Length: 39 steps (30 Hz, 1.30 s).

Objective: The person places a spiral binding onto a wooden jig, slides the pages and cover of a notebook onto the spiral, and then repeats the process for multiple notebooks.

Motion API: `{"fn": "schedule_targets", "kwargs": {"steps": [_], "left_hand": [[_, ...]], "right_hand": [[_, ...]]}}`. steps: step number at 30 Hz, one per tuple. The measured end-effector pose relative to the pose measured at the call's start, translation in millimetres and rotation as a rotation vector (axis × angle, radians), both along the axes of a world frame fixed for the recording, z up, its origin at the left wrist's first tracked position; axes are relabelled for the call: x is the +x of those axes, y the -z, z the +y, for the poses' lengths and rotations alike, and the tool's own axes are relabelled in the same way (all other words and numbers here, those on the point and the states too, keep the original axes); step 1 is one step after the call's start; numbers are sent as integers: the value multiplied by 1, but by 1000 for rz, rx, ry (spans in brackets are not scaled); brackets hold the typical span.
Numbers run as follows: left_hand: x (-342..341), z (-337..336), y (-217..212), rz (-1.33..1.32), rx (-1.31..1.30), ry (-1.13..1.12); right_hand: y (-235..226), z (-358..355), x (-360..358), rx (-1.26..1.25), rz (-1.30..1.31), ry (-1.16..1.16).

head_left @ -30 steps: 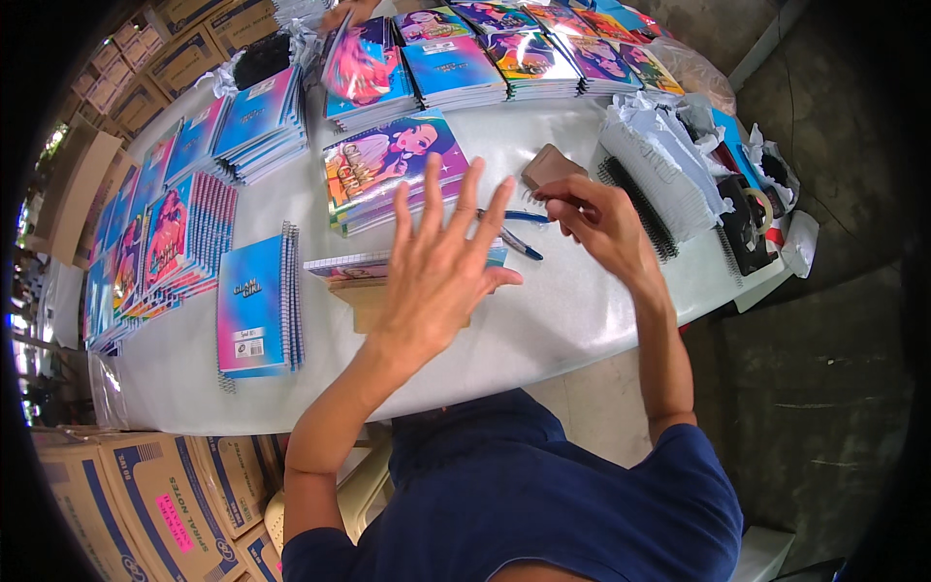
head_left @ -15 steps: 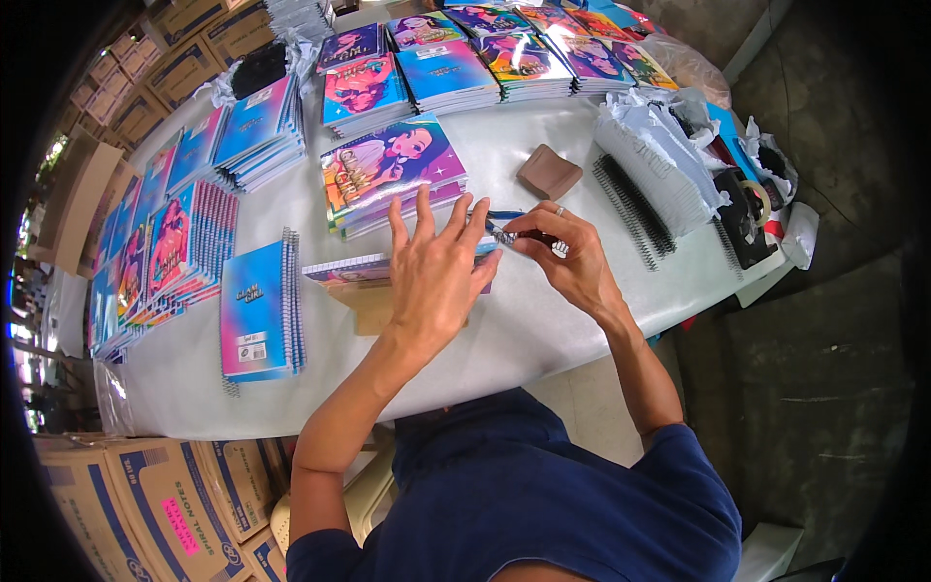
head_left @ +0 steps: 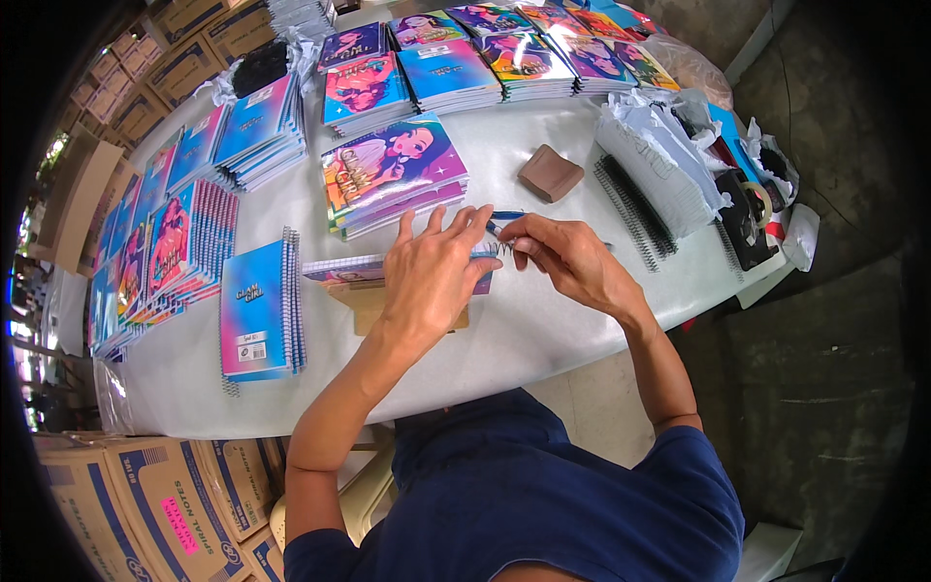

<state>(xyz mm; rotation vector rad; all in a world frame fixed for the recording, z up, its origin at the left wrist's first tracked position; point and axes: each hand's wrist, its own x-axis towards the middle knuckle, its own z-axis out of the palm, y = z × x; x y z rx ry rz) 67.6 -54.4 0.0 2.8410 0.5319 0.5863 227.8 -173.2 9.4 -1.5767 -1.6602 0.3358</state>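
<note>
Pressing a spiral notebook (head_left: 341, 269) flat at table (head_left: 543, 320) centre, the left hand (head_left: 432, 276) lies open-fingered on it; the right hand (head_left: 572, 257), at three o'clock, pinches its wire coil (head_left: 500, 249). Stacked notebooks (head_left: 393, 175) sit at twelve, a brown block (head_left: 550, 173) at one.

Notebook stacks (head_left: 393, 175) across white table (head_left: 543, 330), brown pad (head_left: 550, 173), black spiral coils (head_left: 630, 209), cardboard boxes (head_left: 145, 495) btm-left

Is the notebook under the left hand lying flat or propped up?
Propped up. The notebook rests on a brown block, left hand pressing it, while the right hand pinches the spiral wire at its edge.
</note>
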Motion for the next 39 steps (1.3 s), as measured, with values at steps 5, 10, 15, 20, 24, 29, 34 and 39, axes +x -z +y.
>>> {"fn": "schedule_targets", "kwargs": {"steps": [5, 10, 15, 20, 24, 29, 34, 39], "left_hand": [[-1, -3, -9, 89, -114, 60], [-10, -8, -21, 308, -28, 49], [-3, -3, -8, 180, -18, 189], [-18, 5, -2, 69, 47, 57], [-20, 12, 0, -79, -20, -53], [-20, 16, 3, -140, 53, -45], [-23, 15, 0, -124, 5, -57], [-31, 18, 1, -108, 37, -121]], "right_hand": [[-14, 2, -7, -167, -140, -35], [-4, 33, 56, -342, -15, -163], [108, 67, 157, -81, -637, 317], [43, 76, 134, -422, 147, -15], [-11, 46, 70, -412, 475, -596], [2, 50, 69, -206, 739, -693], [10, 59, 56, -337, 411, -499], [5, 56, 44, -339, 556, -524]]}}
